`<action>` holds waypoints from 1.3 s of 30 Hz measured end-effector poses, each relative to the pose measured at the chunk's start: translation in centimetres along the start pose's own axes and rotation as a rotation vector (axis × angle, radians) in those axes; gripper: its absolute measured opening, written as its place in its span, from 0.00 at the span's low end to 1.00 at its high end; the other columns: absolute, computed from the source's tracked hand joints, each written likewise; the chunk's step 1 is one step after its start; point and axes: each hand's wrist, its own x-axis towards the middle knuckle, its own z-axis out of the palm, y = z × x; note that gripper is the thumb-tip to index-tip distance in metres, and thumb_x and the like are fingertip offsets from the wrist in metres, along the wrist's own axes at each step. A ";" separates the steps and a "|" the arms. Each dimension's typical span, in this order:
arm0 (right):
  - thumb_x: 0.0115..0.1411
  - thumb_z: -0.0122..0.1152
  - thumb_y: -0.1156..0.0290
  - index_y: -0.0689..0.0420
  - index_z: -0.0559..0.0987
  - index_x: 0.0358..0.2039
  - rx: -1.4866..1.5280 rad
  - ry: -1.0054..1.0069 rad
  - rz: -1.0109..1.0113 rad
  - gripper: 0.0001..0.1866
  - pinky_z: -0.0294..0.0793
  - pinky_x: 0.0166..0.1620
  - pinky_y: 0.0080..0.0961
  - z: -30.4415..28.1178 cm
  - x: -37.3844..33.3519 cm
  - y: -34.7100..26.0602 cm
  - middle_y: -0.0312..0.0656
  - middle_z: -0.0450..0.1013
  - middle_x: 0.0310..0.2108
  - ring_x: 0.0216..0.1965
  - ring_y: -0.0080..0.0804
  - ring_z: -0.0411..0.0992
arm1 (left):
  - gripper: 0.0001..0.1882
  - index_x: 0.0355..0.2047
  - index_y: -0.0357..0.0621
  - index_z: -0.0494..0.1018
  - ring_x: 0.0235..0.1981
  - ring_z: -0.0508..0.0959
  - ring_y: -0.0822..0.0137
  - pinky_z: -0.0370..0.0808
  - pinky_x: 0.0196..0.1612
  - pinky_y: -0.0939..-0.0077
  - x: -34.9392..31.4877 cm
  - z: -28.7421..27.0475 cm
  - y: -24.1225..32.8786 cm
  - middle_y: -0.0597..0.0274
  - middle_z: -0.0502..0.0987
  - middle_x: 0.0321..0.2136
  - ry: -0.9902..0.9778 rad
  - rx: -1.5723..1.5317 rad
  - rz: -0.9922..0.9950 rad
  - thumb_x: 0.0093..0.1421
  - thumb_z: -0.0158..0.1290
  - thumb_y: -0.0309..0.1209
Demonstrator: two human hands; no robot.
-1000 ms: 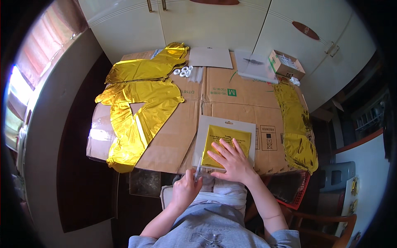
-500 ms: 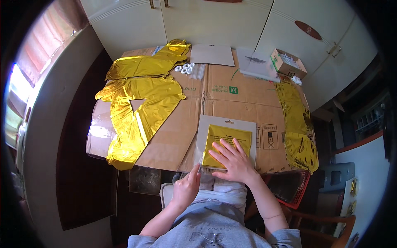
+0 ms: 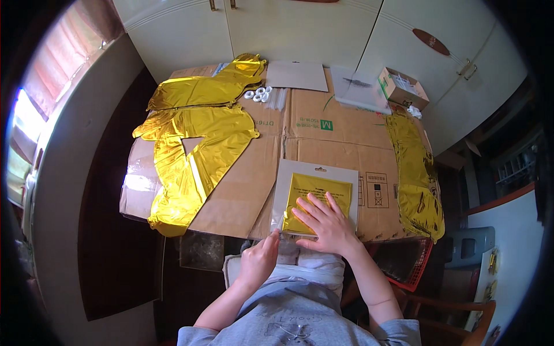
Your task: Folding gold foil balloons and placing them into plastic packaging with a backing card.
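Note:
A folded gold foil balloon [image 3: 304,196] with dark print lies on a pale card [image 3: 340,173] with a hang hole, inside a clear plastic bag [image 3: 277,206]. The package rests at the near edge of the flattened cardboard [image 3: 334,141]. My right hand [image 3: 330,228] is spread flat over the foil's lower right part, fingers apart, holding nothing. At the bag's lower left corner, my left hand [image 3: 258,262] is closed, thumb and index fingertip pinching the clear plastic edge.
Flat gold foil balloons [image 3: 182,190] lie on the left; another gold foil sheet [image 3: 411,173] hangs over the right edge. Toward the back are white tape rolls [image 3: 249,94], clear straws [image 3: 278,99], a grey card [image 3: 297,76], clear bags [image 3: 356,92] and a small box [image 3: 399,92].
My left index finger, straighter before, has curled in at the bag's lower left corner, and the hand has shifted slightly. My right hand has stayed in place.

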 end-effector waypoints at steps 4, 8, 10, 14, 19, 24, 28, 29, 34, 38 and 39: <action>0.53 0.58 0.38 0.46 0.65 0.64 0.001 0.005 -0.002 0.42 0.42 0.69 0.55 0.0 0.1 0.0 0.39 0.58 0.66 0.68 0.41 0.53 | 0.12 0.45 0.40 0.74 0.16 0.77 0.60 0.74 0.19 0.66 0.2 -0.3 0.0 0.57 0.75 0.18 -0.019 0.030 0.006 0.60 0.55 0.26; 0.56 0.54 0.38 0.47 0.65 0.64 0.003 0.008 -0.006 0.39 0.43 0.68 0.54 -0.2 0.1 0.0 0.39 0.59 0.66 0.68 0.41 0.54 | 0.12 0.44 0.40 0.75 0.16 0.77 0.60 0.73 0.19 0.66 0.4 -0.3 -0.4 0.57 0.75 0.18 -0.047 -0.004 0.009 0.59 0.54 0.25; 0.56 0.54 0.38 0.47 0.65 0.64 0.004 0.009 -0.006 0.40 0.43 0.69 0.54 -0.2 0.1 -0.1 0.39 0.59 0.66 0.68 0.41 0.54 | 0.12 0.44 0.40 0.75 0.16 0.77 0.59 0.74 0.19 0.65 0.4 -0.2 -0.7 0.56 0.75 0.18 -0.055 -0.040 0.007 0.59 0.54 0.25; 0.56 0.54 0.38 0.48 0.65 0.64 0.009 0.009 -0.010 0.40 0.43 0.69 0.53 -0.1 0.2 0.0 0.40 0.59 0.66 0.67 0.41 0.54 | 0.11 0.43 0.41 0.76 0.18 0.78 0.57 0.74 0.20 0.64 0.6 -0.4 -1.0 0.54 0.76 0.19 -0.075 -0.091 -0.018 0.59 0.54 0.25; 0.56 0.54 0.38 0.48 0.65 0.64 0.018 0.011 -0.010 0.40 0.44 0.69 0.53 -0.1 0.2 0.0 0.40 0.59 0.65 0.67 0.41 0.55 | 0.12 0.44 0.44 0.77 0.20 0.79 0.56 0.75 0.21 0.64 0.9 -0.9 -1.0 0.54 0.77 0.20 -0.094 -0.098 -0.023 0.59 0.55 0.25; 0.56 0.54 0.37 0.42 0.64 0.65 -0.002 0.006 -0.022 0.39 0.44 0.68 0.54 0.1 0.1 0.0 0.40 0.59 0.65 0.67 0.42 0.55 | 0.14 0.46 0.47 0.77 0.20 0.79 0.57 0.75 0.21 0.64 0.8 -0.9 -1.2 0.56 0.77 0.21 -0.119 -0.042 -0.008 0.59 0.54 0.25; 0.56 0.53 0.37 0.35 0.64 0.64 -0.027 -0.006 -0.017 0.37 0.44 0.68 0.54 0.1 0.1 0.0 0.40 0.58 0.66 0.67 0.42 0.55 | 0.18 0.49 0.49 0.76 0.18 0.78 0.60 0.75 0.21 0.67 0.8 -1.4 -0.7 0.59 0.75 0.21 -0.146 0.064 0.012 0.56 0.53 0.23; 0.56 0.53 0.37 0.33 0.64 0.64 -0.035 -0.011 -0.014 0.36 0.44 0.68 0.54 0.1 0.1 -0.1 0.40 0.58 0.66 0.67 0.42 0.54 | 0.20 0.49 0.49 0.76 0.18 0.77 0.61 0.75 0.21 0.67 0.8 -1.4 -0.7 0.60 0.75 0.21 -0.152 0.091 0.020 0.55 0.53 0.23; 0.53 0.57 0.38 0.29 0.67 0.62 -0.021 -0.025 0.025 0.35 0.44 0.68 0.54 -0.2 0.4 -0.5 0.39 0.59 0.65 0.67 0.42 0.54 | 0.22 0.49 0.51 0.76 0.19 0.77 0.62 0.75 0.23 0.69 0.9 -1.9 -1.0 0.62 0.73 0.21 -0.165 0.063 0.072 0.52 0.53 0.22; 0.50 0.60 0.38 0.29 0.67 0.62 -0.030 -0.059 0.063 0.37 0.45 0.67 0.55 -0.5 1.0 -1.0 0.39 0.60 0.63 0.66 0.42 0.54 | 0.21 0.49 0.51 0.76 0.19 0.77 0.61 0.75 0.23 0.68 0.8 -1.8 -1.6 0.61 0.73 0.21 -0.179 0.025 0.092 0.53 0.53 0.22; 0.50 0.59 0.38 0.29 0.66 0.62 -0.038 -0.055 0.056 0.37 0.45 0.67 0.56 -0.3 0.9 -1.0 0.39 0.60 0.63 0.66 0.42 0.54 | 0.21 0.49 0.51 0.76 0.19 0.77 0.60 0.75 0.23 0.67 0.8 -1.9 -1.6 0.61 0.73 0.21 -0.180 0.018 0.092 0.54 0.53 0.23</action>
